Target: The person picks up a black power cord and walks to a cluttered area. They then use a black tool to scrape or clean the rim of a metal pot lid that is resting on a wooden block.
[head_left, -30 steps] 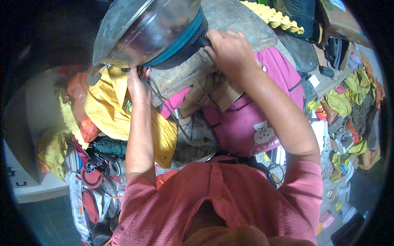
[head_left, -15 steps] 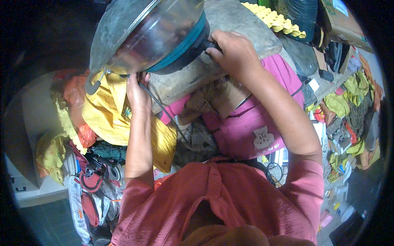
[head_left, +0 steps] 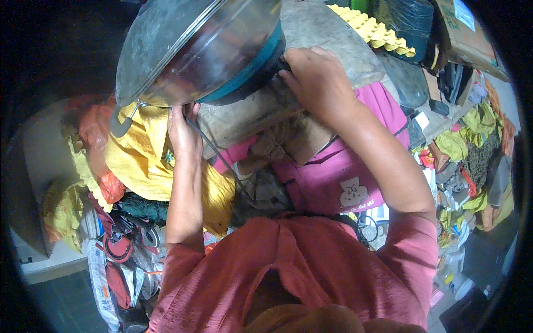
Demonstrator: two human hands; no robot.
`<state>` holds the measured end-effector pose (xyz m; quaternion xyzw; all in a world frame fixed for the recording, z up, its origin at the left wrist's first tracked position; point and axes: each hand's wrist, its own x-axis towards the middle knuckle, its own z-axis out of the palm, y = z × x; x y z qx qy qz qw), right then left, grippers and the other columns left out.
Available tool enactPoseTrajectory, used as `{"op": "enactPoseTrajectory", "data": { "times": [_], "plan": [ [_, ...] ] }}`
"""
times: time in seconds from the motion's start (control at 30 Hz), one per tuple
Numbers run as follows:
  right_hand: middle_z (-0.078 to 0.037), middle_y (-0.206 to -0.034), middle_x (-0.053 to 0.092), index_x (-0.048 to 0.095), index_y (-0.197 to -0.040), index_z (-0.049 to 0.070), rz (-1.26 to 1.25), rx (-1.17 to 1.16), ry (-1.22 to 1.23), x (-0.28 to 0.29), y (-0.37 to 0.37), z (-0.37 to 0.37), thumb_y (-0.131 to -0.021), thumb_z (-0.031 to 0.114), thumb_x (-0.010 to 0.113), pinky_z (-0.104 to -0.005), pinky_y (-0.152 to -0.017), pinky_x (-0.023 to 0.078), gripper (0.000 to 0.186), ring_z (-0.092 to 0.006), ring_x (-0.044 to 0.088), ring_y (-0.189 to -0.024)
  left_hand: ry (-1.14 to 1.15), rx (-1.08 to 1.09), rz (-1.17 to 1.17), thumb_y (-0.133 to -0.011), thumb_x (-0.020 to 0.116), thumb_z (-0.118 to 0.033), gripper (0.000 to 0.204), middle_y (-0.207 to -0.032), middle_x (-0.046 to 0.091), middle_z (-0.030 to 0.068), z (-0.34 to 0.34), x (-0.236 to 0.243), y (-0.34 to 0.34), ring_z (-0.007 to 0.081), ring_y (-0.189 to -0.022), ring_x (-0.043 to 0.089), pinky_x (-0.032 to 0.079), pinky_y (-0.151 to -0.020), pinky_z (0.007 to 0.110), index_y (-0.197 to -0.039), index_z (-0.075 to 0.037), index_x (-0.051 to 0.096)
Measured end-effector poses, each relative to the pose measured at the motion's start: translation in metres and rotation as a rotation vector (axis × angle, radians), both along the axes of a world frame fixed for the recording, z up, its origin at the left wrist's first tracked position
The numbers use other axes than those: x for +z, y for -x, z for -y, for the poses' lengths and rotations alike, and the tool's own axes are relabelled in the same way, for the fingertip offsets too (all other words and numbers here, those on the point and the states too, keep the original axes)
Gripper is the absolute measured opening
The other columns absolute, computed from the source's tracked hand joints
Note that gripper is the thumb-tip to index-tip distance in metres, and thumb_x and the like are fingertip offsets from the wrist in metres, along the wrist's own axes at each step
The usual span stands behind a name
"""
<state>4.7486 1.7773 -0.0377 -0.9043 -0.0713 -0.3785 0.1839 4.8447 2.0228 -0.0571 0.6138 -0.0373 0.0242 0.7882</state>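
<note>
A large metal bowl-shaped pot [head_left: 189, 50] with a teal band and a dark base lies tilted on a worn wooden slab [head_left: 327, 39]. My left hand [head_left: 182, 130] is under the pot's lower rim, fingers curled against it beside a thin dark cord [head_left: 219, 158]. My right hand [head_left: 316, 77] grips the pot's dark base at the right side, pressed against the slab's edge. A small metal clip or handle [head_left: 122, 122] hangs from the rim at the left.
Yellow cloth [head_left: 144, 161] and orange bags pile under the pot at the left. A pink garment [head_left: 338, 177] hangs below the slab. A yellow egg tray [head_left: 377, 30] and a cardboard box [head_left: 466, 28] sit beyond. Clutter of clothes and bottles fills the right side.
The pot has tipped a little further toward me and to the left. Both hands stay on it; the right hand has shifted slightly down along the base.
</note>
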Motion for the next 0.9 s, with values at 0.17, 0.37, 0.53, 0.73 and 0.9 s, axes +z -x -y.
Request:
{"op": "enactPoseTrajectory", "data": {
  "times": [0.17,0.37,0.53,0.73,0.9],
  "plan": [
    [-0.014,-0.068,0.056,0.048,-0.072,0.006,0.095,0.053,-0.084,-0.009,-0.003,0.002,-0.07,0.008,0.052,-0.044,-0.066,0.043,0.005,-0.0348,0.055,-0.07,-0.025,0.028,0.002,-0.089,0.045,-0.025,0.03,-0.103,0.053,0.0061,-0.013,-0.009,-0.011,0.0156,-0.092,0.051,0.044,-0.08,0.03,-0.109,-0.003,0.05],
    [-0.015,-0.069,0.058,0.049,-0.073,0.006,0.0,0.038,-0.073,-0.009,0.002,0.008,-0.069,0.006,0.05,-0.0438,-0.065,0.043,0.004,-0.0345,0.056,-0.07,0.007,0.033,0.011,-0.09,0.043,-0.022,0.028,-0.101,0.05,0.0072,-0.007,-0.009,-0.007,0.0175,-0.091,0.051,0.044,-0.082,0.032,-0.108,-0.001,0.048],
    [-0.011,-0.067,0.055,0.051,-0.073,0.008,0.067,0.015,0.05,-0.006,0.004,0.009,-0.07,0.008,0.051,-0.0419,-0.064,0.042,0.004,-0.032,0.055,-0.071,0.047,0.022,0.01,-0.087,0.048,-0.019,0.019,-0.088,0.048,0.0032,-0.006,-0.007,-0.006,0.0119,-0.082,0.049,0.045,-0.077,0.027,-0.097,-0.003,0.051],
    [-0.009,-0.066,0.053,0.052,-0.073,0.01,0.037,0.003,0.177,-0.001,0.005,0.01,-0.07,0.01,0.051,-0.0397,-0.063,0.042,0.003,-0.0293,0.055,-0.07,0.037,0.036,0.001,-0.087,0.049,-0.02,0.02,-0.09,0.049,0.0025,-0.007,-0.006,-0.006,0.0112,-0.081,0.049,0.045,-0.076,0.026,-0.099,-0.005,0.052],
    [-0.008,-0.066,0.052,0.052,-0.073,0.011,0.064,0.044,0.187,-0.001,0.005,0.008,-0.069,0.014,0.051,-0.0385,-0.062,0.042,0.005,-0.0276,0.054,-0.068,0.023,0.065,-0.026,-0.087,0.049,-0.022,0.024,-0.098,0.052,0.0038,-0.003,-0.002,0.0,0.0119,-0.087,0.05,0.044,-0.077,0.025,-0.103,-0.005,0.052]
  ]
}}
